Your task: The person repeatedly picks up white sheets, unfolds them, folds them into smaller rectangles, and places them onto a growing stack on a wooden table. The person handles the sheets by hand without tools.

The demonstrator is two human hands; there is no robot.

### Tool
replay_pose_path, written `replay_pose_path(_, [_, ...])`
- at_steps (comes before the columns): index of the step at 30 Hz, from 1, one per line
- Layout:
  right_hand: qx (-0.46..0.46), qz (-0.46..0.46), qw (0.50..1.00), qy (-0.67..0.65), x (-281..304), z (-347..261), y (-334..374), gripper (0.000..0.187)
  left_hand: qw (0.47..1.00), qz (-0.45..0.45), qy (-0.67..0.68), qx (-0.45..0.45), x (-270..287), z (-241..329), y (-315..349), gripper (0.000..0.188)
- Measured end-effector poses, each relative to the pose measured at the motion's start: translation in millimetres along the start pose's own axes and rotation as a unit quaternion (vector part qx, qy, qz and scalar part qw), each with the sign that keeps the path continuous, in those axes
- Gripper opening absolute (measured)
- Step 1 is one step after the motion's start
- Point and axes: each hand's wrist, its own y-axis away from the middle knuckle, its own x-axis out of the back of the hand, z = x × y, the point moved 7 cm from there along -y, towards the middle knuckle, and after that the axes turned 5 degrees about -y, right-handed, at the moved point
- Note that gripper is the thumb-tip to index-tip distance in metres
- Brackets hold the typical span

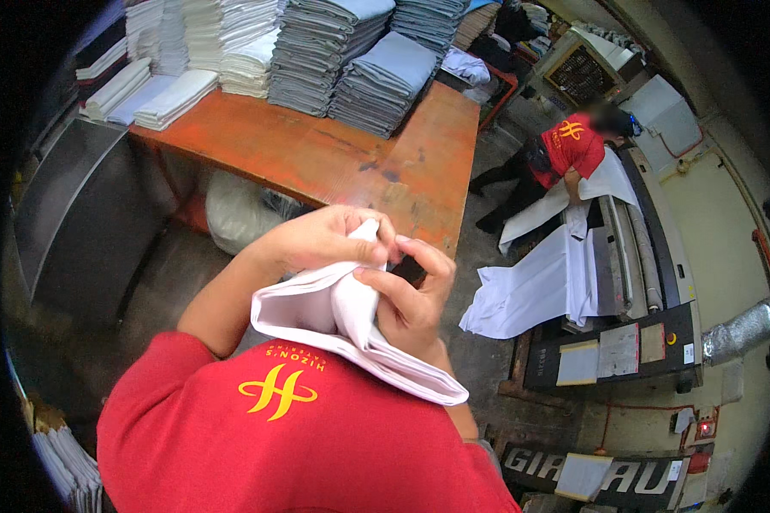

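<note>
A folded white cloth [355,321] is held up close against my chest, its layers folded over one another and its lower edge hanging toward the right. My left hand [338,239] is closed on the top of it, with the thumb pressed over a fold and a tip of fabric sticking up by the fingers. Around the right side of the same fold, my right hand [411,295] pinches the cloth between thumb and fingers. Both hands nearly meet at the top of the fold.
Ahead stands an orange-brown table [316,154] with tall stacks of grey cloths [321,51] and white cloths [175,98]. A clear plastic bag [239,209] sits beneath it. To the right, a co-worker [573,145] leans over a long roller machine [629,248] draped with white sheets [530,286].
</note>
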Motion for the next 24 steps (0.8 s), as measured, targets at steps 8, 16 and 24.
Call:
replay_pose_path(8, [0.219,-0.364,0.894,0.144,46,-9,43,0.014,0.938,0.288,-0.126,-0.149,56,59,-2,0.028])
replay_pose_path(16, [0.068,-0.332,0.925,0.172,77,60,10,0.013,0.885,0.335,-0.279,-0.165,69,93,0,0.028])
replay_pose_path(24, [0.073,-0.123,0.962,0.231,128,104,-79,0.018,0.754,0.195,-0.612,-0.137,84,135,12,0.03])
